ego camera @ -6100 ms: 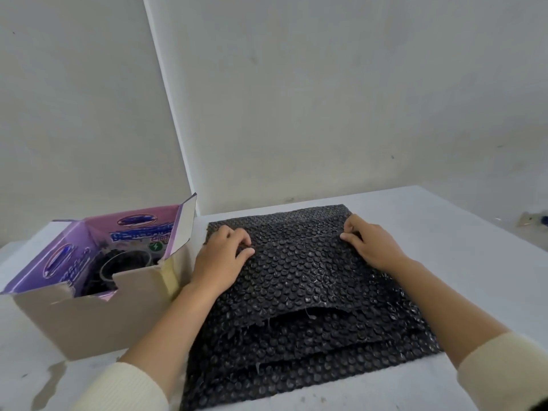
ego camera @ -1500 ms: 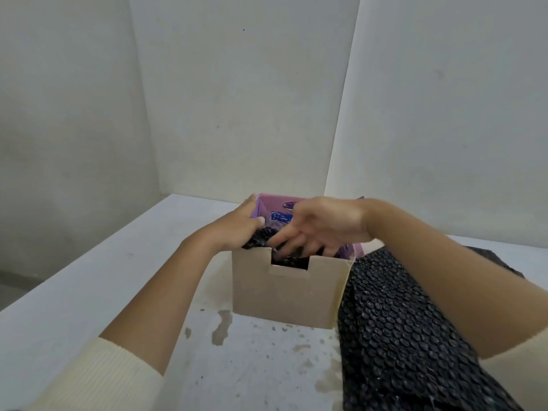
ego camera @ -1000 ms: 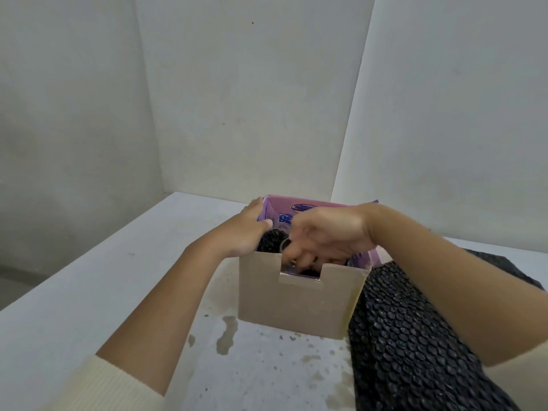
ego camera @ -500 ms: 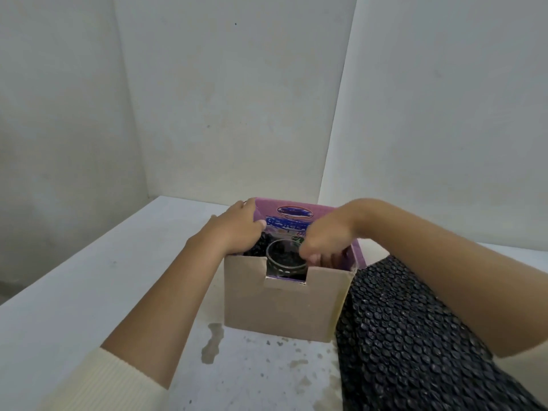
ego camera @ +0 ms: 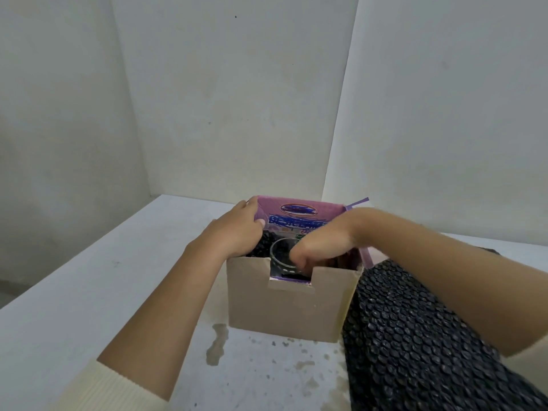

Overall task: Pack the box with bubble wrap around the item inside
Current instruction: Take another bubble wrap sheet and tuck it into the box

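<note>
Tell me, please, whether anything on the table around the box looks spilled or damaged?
Yes: brownish blotches and specks mark the white table just in front of the cardboard box, like a dried spill or chipped paint.

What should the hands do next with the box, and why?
Probably the right hand should tuck wrap down on its own side of the glass. Black bubble wrap shows only on the left, under the left hand, which holds the box edge. More wrap lies beside the box.

glass (ego camera: 283, 258) in box (ego camera: 284, 304) — bubble wrap (ego camera: 415, 336) just right, on table (ego camera: 74, 307)
</note>
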A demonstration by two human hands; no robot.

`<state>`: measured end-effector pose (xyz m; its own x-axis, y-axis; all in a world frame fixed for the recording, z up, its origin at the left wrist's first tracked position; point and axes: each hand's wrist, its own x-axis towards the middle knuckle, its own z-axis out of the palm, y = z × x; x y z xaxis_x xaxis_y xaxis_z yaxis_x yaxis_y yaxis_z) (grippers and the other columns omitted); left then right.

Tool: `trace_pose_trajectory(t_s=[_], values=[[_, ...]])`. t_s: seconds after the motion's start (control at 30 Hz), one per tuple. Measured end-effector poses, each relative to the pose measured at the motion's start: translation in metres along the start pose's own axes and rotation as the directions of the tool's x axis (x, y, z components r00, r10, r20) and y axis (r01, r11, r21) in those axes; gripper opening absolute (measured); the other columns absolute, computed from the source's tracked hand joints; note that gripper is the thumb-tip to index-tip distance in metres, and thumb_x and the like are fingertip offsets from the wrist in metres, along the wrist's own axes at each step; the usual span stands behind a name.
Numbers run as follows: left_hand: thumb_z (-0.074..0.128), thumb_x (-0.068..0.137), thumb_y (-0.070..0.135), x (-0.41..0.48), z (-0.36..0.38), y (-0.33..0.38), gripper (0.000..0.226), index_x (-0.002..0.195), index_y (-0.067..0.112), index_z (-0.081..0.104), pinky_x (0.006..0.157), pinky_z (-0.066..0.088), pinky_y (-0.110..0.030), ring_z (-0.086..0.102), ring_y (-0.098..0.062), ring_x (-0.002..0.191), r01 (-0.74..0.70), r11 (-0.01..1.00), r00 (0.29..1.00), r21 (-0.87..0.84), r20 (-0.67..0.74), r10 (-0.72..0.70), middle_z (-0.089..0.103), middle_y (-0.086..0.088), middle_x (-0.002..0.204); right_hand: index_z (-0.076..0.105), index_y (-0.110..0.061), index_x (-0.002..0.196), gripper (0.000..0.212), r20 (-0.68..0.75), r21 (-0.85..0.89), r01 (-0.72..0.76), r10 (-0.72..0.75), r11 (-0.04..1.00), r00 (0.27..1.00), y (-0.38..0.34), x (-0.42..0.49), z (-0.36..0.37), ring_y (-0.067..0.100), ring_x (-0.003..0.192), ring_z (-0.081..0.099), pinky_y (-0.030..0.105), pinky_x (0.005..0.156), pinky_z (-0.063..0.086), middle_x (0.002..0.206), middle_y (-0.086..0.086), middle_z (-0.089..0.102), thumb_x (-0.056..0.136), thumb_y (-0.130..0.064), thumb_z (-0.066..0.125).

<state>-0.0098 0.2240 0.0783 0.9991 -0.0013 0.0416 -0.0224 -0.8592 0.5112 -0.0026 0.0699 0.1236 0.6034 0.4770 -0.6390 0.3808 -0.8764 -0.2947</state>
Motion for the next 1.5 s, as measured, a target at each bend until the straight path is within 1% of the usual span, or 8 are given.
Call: trace_pose_trajectory(t_s=[0.2, 0.33, 0.5, 0.7, 0.93, 1.07, 1.33, 1.5], values=[[0.030, 0.099, 0.026, 0.001, 0.001, 0.001, 0.057, 0.150, 0.018, 0.005, 0.116, 0.020, -0.039, 0.019, -0.021, 0.144, 0.010, 1.000, 1.000, 0.001, 0.001, -0.010, 0.011, 0.000, 0.159, 0.060, -0.004, 0.119, 0.063, 0.253, 0.193, -0.054, 0.004, 0.980, 0.967, 0.008, -0.003, -0.002, 0.026, 0.078, 0.060, 0.023, 0.063, 0.048, 0.106, 0.021, 0.063, 0.088, -0.041, 0.019], [0.030, 0.099, 0.025, 0.000, 0.001, 0.002, 0.057, 0.150, 0.018, 0.004, 0.114, 0.019, -0.035, 0.018, -0.021, 0.145, 0.009, 1.000, 1.000, -0.005, -0.002, -0.009, 0.009, 0.000, 0.159, 0.063, -0.008, 0.100, 0.057, 0.200, 0.278, -0.188, 0.135, 0.942, 0.970, 0.005, 0.014, 0.009, 0.019, 0.060, 0.057, 0.017, 0.056, 0.044, 0.082, 0.014, 0.061, 0.087, -0.051, 0.029], [0.030, 0.099, 0.025, 0.001, 0.001, 0.002, 0.058, 0.150, 0.018, 0.004, 0.114, 0.019, -0.034, 0.017, -0.020, 0.145, 0.013, 1.000, 1.000, 0.009, -0.001, -0.013, 0.008, 0.000, 0.160, 0.061, -0.006, 0.107, 0.057, 0.225, 0.335, -0.194, 0.122, 0.922, 0.967, -0.001, 0.016, 0.009, 0.027, 0.077, 0.057, 0.028, 0.071, 0.044, 0.102, 0.021, 0.059, 0.085, -0.050, 0.031], [0.031, 0.099, 0.026, 0.001, 0.000, 0.003, 0.058, 0.150, 0.019, 0.005, 0.113, 0.020, -0.034, 0.018, -0.021, 0.144, 0.007, 1.000, 1.000, 0.006, 0.003, -0.007, 0.009, -0.001, 0.159, 0.059, -0.011, 0.087, 0.040, -0.034, 0.197, -0.085, 0.093, 0.977, 0.995, -0.005, -0.002, 0.013, 0.016, 0.059, 0.058, 0.015, 0.052, 0.044, 0.077, 0.011, 0.058, 0.096, -0.036, 0.030], [0.034, 0.093, 0.046, 0.003, -0.001, -0.002, 0.061, 0.148, 0.025, 0.016, 0.112, 0.027, -0.049, 0.028, -0.023, 0.141, 0.018, 0.997, 1.000, 0.081, 0.013, -0.019, 0.021, -0.002, 0.156, 0.064, -0.007, 0.106, 0.043, -0.135, 0.112, -0.043, 0.058, 0.993, 0.989, 0.002, -0.018, 0.003, 0.025, 0.079, 0.062, 0.029, 0.070, 0.048, 0.091, 0.011, 0.068, 0.093, -0.038, 0.037], [0.034, 0.090, 0.058, 0.001, -0.007, 0.011, 0.069, 0.148, 0.025, 0.017, 0.115, 0.016, -0.053, 0.017, -0.024, 0.144, 0.017, 0.982, 1.000, 0.188, -0.027, -0.012, 0.019, -0.004, 0.157, 0.066, -0.013, 0.107, 0.024, -0.618, 0.173, 0.270, -0.109, 0.947, 0.779, 0.044, -0.063, -0.014, 0.017, 0.092, 0.066, 0.031, 0.078, 0.051, 0.099, 0.006, 0.070, 0.091, -0.019, 0.049], [0.055, 0.090, 0.034, -0.034, 0.020, 0.120, 0.042, 0.131, 0.026, 0.051, 0.109, 0.022, -0.022, 0.032, -0.010, 0.136, -0.534, 0.836, 0.824, -0.128, -0.299, 0.481, 0.036, 0.004, 0.147, 0.069, -0.023, 0.099, 0.017, -0.795, 0.306, 0.244, 0.106, 0.920, 0.597, 0.178, -0.107, 0.038, 0.012, 0.100, 0.062, 0.027, 0.089, 0.044, 0.102, -0.004, 0.070, 0.088, -0.017, 0.058], [0.057, 0.089, 0.033, -0.045, 0.087, 0.181, 0.041, 0.129, 0.031, 0.052, 0.106, 0.026, -0.022, 0.037, -0.005, 0.130, -0.674, 0.715, 0.738, -0.186, -0.141, 0.660, 0.038, 0.010, 0.143, 0.067, -0.027, 0.102, 0.017, -0.759, 0.346, 0.065, 0.239, 0.936, 0.606, 0.250, -0.114, 0.086, 0.011, 0.106, 0.061, 0.030, 0.101, 0.042, 0.104, -0.007, 0.068, 0.085, -0.026, 0.064]])
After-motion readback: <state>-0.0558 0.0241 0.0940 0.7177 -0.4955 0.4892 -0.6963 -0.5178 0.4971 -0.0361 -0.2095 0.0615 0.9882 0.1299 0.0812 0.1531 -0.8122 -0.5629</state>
